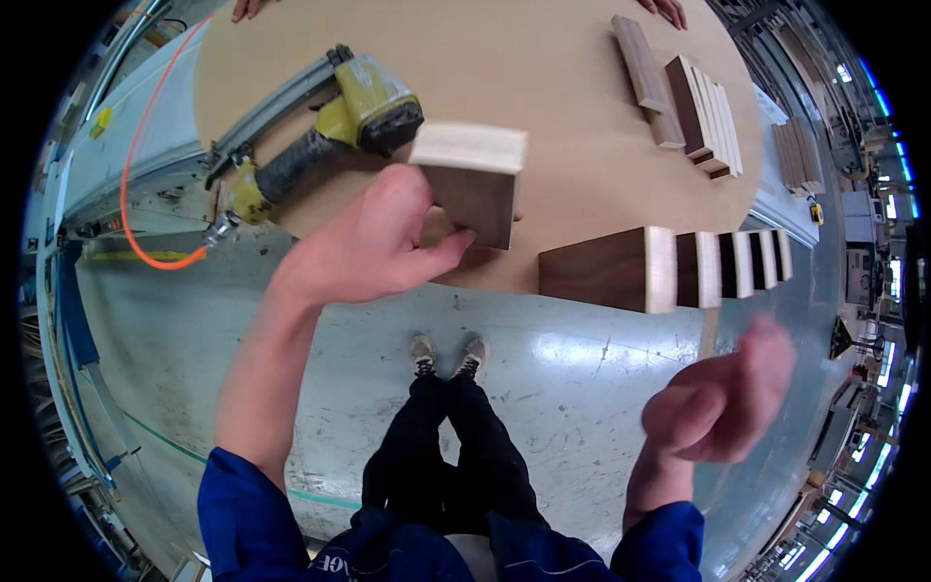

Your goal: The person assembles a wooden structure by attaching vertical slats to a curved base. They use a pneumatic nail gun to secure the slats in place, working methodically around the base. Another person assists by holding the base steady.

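Note:
Between the thumb and fingers of my left hand (373, 238) is a wooden block (470, 199) with a dark brown face and a pale edge, held upright at the near edge of the round tan board (543, 87). My right hand (722, 403) is in the air over the floor at the lower right. Its fingers look curled but are smeared by motion, and I cannot see anything in them. Just beyond it, a row of several similar dark wooden blocks (592, 272) with pale edges stands along the board's near right edge.
A yellow and black nail gun (364, 107) lies on the board at the left, joined to an orange air hose (126, 175). Several wooden strips (703, 116) lie at the far right. Another person's hands, one at upper left (247, 8) and one at upper right (667, 12), touch the far side.

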`<act>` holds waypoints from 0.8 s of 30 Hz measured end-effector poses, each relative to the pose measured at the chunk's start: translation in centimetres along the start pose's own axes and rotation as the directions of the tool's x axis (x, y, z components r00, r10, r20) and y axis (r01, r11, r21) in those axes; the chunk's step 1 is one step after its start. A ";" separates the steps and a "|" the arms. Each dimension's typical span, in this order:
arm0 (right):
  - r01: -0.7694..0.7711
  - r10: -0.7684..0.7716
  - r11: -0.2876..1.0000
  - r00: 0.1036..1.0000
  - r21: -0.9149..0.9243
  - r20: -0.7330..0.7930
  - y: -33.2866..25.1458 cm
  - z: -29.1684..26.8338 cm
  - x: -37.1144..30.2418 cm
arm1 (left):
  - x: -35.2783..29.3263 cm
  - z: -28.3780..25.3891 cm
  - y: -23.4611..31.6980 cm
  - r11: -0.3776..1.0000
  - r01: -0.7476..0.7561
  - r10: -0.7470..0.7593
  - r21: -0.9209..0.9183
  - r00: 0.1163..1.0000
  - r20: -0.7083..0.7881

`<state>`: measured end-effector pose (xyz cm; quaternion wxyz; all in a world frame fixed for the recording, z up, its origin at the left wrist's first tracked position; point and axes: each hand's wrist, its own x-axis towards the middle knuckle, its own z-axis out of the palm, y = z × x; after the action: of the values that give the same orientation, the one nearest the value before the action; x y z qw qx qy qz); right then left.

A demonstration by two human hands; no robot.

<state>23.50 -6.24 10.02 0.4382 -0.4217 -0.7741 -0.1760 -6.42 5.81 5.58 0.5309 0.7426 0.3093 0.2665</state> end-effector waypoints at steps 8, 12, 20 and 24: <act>0.139 -0.082 0.969 0.961 -0.203 0.265 -0.3 3.2 3.2 | 0.2 0.9 -2.1 0.997 -0.001 0.011 -0.072 0.990 0.138; 0.189 -0.147 0.962 0.967 -0.198 0.208 -0.1 3.9 2.9 | -0.3 0.8 -3.6 0.983 -0.181 0.180 -0.004 0.971 0.156; 0.343 -0.374 0.923 0.906 -0.176 -0.198 2.4 7.4 2.5 | -1.2 2.8 -2.8 0.995 -0.048 0.051 0.092 0.998 -0.031; 0.315 -0.358 0.934 0.852 -0.171 -0.383 2.8 9.2 2.0 | -0.2 2.9 -3.9 0.954 -0.238 0.256 0.182 0.963 -0.086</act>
<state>20.37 2.30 6.33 0.5301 -0.2556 -0.7171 -0.3734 -5.20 4.79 0.99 0.4105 0.8025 0.2638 0.3433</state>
